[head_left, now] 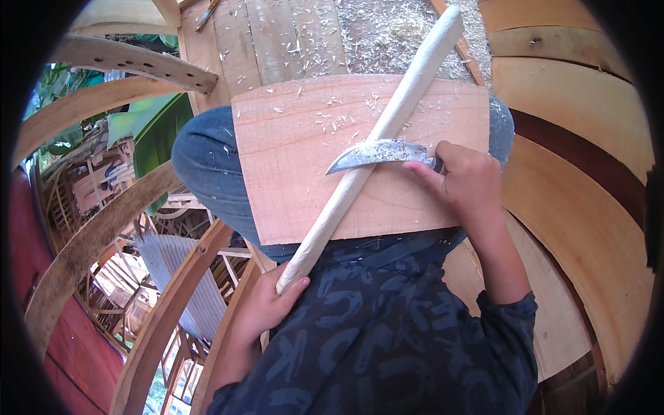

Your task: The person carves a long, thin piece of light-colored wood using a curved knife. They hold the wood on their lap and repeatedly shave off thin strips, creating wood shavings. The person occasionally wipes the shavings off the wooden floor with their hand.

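Pale wooden stick (377,142), probably light and stiff, runs from seven to one o'clock; left hand (266,308) clasps its lower end, right hand (467,183) grips curved knife (377,153).

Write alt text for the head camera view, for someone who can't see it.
A person's right hand presses a curved knife against a long pale wooden stick, which the left hand grips at its near end. The stick lies across a shaving-strewn wooden board on the person's lap.
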Demonstrator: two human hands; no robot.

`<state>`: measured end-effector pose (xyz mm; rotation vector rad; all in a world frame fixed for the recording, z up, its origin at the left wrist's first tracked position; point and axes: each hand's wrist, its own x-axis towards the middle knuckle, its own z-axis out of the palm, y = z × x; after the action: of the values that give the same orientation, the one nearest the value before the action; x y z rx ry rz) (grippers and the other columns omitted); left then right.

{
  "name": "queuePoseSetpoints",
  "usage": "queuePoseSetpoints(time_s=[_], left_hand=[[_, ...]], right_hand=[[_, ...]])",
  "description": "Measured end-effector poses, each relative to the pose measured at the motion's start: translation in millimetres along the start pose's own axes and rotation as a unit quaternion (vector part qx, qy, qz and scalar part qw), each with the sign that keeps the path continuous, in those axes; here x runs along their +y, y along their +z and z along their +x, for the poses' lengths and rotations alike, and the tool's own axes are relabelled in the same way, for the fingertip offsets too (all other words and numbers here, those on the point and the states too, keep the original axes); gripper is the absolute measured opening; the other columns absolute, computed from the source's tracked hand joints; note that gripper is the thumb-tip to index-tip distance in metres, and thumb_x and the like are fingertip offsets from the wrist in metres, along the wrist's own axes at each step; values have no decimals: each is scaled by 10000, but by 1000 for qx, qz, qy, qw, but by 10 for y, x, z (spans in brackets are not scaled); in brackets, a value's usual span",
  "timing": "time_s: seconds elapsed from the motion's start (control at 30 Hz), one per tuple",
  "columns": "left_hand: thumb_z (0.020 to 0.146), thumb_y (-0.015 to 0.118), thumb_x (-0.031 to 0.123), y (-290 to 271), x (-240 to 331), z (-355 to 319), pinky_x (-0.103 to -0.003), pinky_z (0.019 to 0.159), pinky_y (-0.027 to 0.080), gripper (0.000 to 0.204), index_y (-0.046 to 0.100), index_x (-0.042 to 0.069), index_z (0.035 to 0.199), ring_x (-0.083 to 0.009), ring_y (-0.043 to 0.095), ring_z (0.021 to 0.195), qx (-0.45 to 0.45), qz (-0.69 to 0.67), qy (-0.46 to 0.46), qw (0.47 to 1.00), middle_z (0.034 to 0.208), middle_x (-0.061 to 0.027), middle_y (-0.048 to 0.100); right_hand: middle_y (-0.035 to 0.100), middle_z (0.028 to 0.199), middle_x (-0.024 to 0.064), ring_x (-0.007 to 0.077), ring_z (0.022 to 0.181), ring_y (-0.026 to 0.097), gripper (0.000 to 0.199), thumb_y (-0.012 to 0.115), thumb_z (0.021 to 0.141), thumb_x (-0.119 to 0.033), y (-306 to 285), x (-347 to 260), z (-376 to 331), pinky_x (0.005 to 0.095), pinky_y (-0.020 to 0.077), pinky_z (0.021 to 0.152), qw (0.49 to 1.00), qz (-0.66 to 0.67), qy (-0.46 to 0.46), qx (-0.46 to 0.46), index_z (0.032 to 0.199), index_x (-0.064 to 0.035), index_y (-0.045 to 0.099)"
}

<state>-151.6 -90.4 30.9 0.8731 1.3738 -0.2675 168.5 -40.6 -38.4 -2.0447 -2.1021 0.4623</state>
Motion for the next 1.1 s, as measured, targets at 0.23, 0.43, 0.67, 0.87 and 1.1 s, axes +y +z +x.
queuePoseSetpoints(time_s=[0.23,0.43,0.67,0.87,1.1], left_hand=[[936,612,227,-23,28,42,-338,830,480,400,576,-59,1212,-204,627,891,-28,-7,-18,999,953,-164,682],[947,621,261,-82,-252,55,-268,619,469,322,624,-51,1028,-98,562,661,-52,-68,-30,996,734,-30,599],[942,628,256,-93,-308,149,-251,598,478,269,633,-12,955,-93,570,649,-81,-131,-26,988,725,-19,604],[945,621,243,-98,-239,137,-258,577,479,265,620,-22,950,-98,569,643,-76,-107,-32,991,728,-34,601],[954,608,237,-62,-362,122,-268,567,477,267,611,-30,950,-109,565,635,-96,-180,-21,979,730,-41,596]], right_hand=[[587,551,138,334,528,607,664,602,835,-646,-48,315,217,403,466,494,990,-16,139,29,624,-17,608],[567,537,158,349,508,575,646,602,848,-631,-434,738,225,407,452,507,957,-7,289,5,670,-11,641],[595,540,115,285,506,621,592,637,808,-618,-74,-141,-124,378,469,466,996,42,44,-67,622,-56,636],[585,526,107,273,476,606,655,603,793,-682,-4,23,50,372,446,426,999,-25,8,-25,602,-55,617],[586,546,142,311,561,629,748,500,834,-742,-132,478,388,391,489,534,973,-84,210,46,656,-33,660]])
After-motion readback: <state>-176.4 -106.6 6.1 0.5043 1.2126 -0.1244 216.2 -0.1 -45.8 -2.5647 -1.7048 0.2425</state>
